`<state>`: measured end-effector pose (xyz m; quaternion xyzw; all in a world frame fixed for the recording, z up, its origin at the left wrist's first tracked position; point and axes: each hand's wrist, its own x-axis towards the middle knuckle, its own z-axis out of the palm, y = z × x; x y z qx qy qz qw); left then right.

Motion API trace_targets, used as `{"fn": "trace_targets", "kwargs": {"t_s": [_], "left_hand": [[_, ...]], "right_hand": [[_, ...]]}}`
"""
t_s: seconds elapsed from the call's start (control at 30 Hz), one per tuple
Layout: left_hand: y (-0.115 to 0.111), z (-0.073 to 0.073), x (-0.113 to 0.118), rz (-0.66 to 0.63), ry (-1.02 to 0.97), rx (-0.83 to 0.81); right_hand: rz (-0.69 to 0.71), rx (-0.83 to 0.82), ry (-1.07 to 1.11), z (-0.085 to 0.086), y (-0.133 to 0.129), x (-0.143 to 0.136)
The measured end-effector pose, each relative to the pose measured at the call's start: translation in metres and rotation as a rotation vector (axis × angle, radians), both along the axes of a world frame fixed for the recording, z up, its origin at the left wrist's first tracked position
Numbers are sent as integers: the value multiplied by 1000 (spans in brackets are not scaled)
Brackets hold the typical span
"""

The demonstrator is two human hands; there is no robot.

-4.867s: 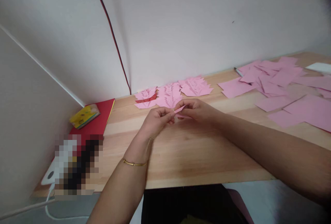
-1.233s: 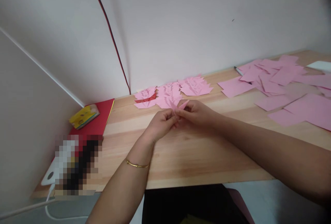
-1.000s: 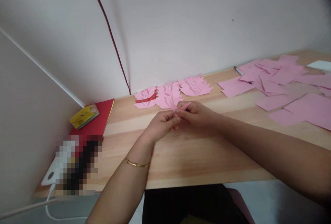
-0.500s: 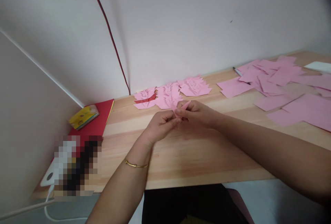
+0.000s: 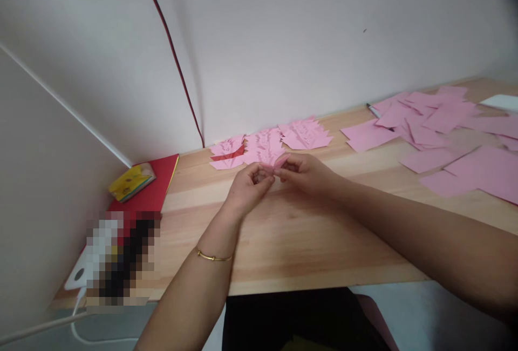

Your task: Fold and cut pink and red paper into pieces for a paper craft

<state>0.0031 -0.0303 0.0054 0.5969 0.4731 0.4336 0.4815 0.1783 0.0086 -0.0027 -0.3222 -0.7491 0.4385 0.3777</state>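
Note:
Both hands meet above the middle of the table, holding one small pink paper between them. My left hand pinches its left part, thumb and fingers curled together. My right hand grips the right part, fingers bent around it. The paper opens in a shallow V between the fingertips; much of it is hidden by them. Just behind the hands lie several pink paper cutouts with jagged edges, in overlapping rows against the wall. A red paper strip rests among them.
Loose pink paper pieces are scattered at the right, with a pen under them. A red folder bears a yellow packet at the left. A white device with a cable lies near the front left edge, partly pixelated.
The pink paper has spread from an upright fold into a flatter V. My left hand has shifted slightly left and up, its fingers now more curled beneath the paper.

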Motion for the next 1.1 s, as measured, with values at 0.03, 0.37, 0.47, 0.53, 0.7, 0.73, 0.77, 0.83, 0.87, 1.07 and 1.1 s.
{"fn": "trace_targets", "kwargs": {"t_s": [0.03, 0.37, 0.47, 0.53, 0.7, 0.73, 0.77, 0.83, 0.87, 1.07, 1.1], "left_hand": [[0, 0, 0, 1, -16, -16], [0, 2, -1, 97, -94, -96], [1, -1, -2, 105, -102, -77], [2, -4, -2, 93, -142, -80], [2, -6, 2, 105, -250, -153], [2, -6, 3, 106, -272, -163], [2, -5, 4, 107, -291, -166], [2, -5, 5, 121, -300, -146], [3, -5, 5, 137, -290, -127], [4, -4, -1, 149, -129, -7], [3, -4, -1, 140, -74, 16]], "right_hand": [[-25, 29, -27, 1, -1, 0], [-10, 121, -152, 0, -6, -3], [13, 157, -215, 0, -6, -3], [21, 163, -237, 0, -6, -3], [65, 183, -238, 1, -8, -3], [79, 184, -236, 2, -8, -3], [87, 182, -235, 2, -9, -3], [92, 164, -232, 1, -9, -3], [85, 148, -222, 1, -9, -3], [32, 59, -16, 0, -8, -4], [29, 76, -14, 1, -8, -4]]}}
